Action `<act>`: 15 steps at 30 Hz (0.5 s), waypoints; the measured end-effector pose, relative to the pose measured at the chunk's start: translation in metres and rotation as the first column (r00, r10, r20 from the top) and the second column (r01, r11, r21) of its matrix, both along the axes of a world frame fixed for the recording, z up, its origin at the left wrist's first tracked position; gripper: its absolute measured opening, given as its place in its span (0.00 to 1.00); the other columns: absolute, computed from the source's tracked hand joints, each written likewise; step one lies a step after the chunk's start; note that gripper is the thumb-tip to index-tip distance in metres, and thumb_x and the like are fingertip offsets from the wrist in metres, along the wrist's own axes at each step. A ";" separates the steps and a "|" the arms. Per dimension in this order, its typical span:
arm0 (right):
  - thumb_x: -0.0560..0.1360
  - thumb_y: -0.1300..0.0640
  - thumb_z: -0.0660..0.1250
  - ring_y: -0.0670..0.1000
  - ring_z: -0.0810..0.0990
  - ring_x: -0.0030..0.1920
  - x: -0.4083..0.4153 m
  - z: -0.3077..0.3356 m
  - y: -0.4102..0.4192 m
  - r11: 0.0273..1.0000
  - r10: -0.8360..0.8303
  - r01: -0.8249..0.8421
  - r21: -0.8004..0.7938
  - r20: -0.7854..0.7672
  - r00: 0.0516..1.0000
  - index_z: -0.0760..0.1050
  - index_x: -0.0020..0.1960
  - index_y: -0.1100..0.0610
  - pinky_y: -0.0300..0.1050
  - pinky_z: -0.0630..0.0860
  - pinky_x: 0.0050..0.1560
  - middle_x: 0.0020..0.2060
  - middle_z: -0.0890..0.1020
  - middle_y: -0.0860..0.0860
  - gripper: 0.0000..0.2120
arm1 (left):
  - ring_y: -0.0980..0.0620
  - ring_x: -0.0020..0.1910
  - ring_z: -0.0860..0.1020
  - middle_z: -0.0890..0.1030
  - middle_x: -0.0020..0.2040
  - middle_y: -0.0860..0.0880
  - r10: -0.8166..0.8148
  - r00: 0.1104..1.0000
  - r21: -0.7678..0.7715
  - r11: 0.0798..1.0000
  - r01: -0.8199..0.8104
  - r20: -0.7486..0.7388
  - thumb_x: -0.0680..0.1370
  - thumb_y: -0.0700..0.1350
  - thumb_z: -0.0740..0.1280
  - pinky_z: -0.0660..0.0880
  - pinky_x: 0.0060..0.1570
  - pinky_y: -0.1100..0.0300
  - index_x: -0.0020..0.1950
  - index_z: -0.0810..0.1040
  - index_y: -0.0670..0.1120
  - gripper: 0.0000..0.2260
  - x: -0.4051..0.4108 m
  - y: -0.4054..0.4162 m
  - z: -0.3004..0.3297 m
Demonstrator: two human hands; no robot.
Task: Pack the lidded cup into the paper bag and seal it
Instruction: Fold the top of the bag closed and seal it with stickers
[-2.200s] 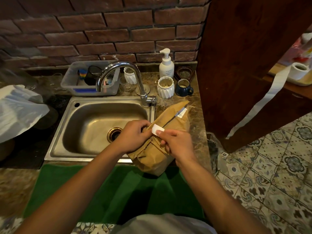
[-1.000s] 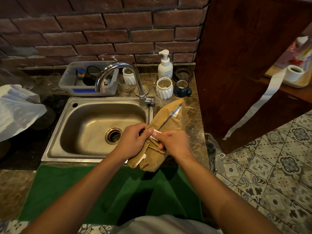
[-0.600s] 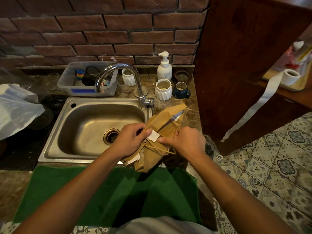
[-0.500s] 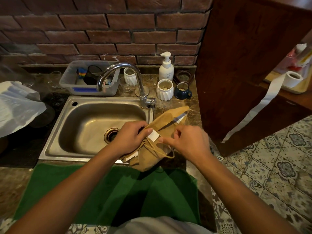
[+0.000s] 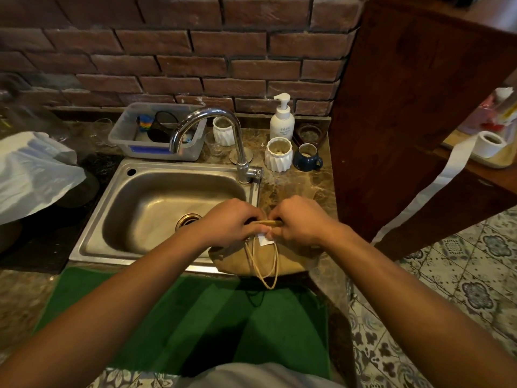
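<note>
A brown paper bag [image 5: 291, 261] stands on the counter's front edge, just right of the sink. Its twine handle [image 5: 265, 264] hangs down the side facing me. My left hand [image 5: 226, 222] and my right hand [image 5: 302, 219] both grip the folded top edge of the bag from either side. A small white sticker [image 5: 264, 240] sits at the fold between my thumbs. The lidded cup is hidden; none of it shows.
A steel sink [image 5: 156, 203] with a curved tap [image 5: 223, 135] lies left of the bag. Behind stand a soap pump bottle [image 5: 282, 121], white ribbed cups [image 5: 278, 154], a blue mug [image 5: 306, 158] and a grey tub [image 5: 156, 133]. A wooden cabinet [image 5: 405, 121] rises at right; a label roll [image 5: 489, 140] trails tape.
The bag has been turned from lying slanted to standing with its top towards me. Both hands moved onto the folded top edge, with the white sticker now at the fold.
</note>
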State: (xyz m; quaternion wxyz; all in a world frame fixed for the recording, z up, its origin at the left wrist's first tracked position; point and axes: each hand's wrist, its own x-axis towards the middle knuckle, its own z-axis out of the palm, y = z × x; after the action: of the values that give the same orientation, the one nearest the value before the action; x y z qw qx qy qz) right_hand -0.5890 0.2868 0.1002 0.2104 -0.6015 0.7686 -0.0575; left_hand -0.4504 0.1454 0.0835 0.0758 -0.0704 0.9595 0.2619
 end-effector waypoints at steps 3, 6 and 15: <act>0.76 0.43 0.70 0.49 0.77 0.37 -0.004 -0.007 0.003 1.000 -0.017 0.017 -0.003 0.007 1.000 0.81 0.47 0.44 0.43 0.64 0.32 0.31 0.75 0.42 0.07 | 0.52 0.38 0.78 0.77 0.35 0.57 0.004 0.998 0.014 1.000 -0.005 0.067 0.75 0.64 0.70 0.72 0.38 0.51 0.36 0.76 0.63 0.11 0.000 -0.003 0.002; 0.75 0.43 0.71 0.49 0.77 0.40 -0.005 -0.007 0.000 1.000 -0.014 0.014 -0.008 0.012 1.000 0.82 0.50 0.46 0.44 0.66 0.34 0.33 0.75 0.42 0.09 | 0.53 0.37 0.75 0.74 0.35 0.57 0.010 0.995 -0.104 0.995 0.000 0.097 0.75 0.60 0.72 0.70 0.36 0.54 0.39 0.77 0.56 0.11 -0.004 0.000 0.001; 0.71 0.43 0.76 0.46 0.76 0.37 -0.005 -0.016 -0.003 0.999 -0.001 -0.002 0.053 0.074 0.997 0.84 0.48 0.48 0.42 0.64 0.32 0.33 0.77 0.42 0.11 | 0.59 0.32 0.72 0.74 0.32 0.57 -0.019 0.997 -0.088 0.996 0.025 0.071 0.75 0.57 0.72 0.66 0.33 0.56 0.36 0.76 0.55 0.12 -0.003 0.003 0.002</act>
State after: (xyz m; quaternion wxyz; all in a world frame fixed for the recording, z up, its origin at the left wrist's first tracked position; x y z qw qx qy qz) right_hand -0.5942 0.2837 0.0843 0.2544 -0.5934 0.7613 -0.0594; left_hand -0.4538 0.1482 0.0858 0.1091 -0.0722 0.9677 0.2156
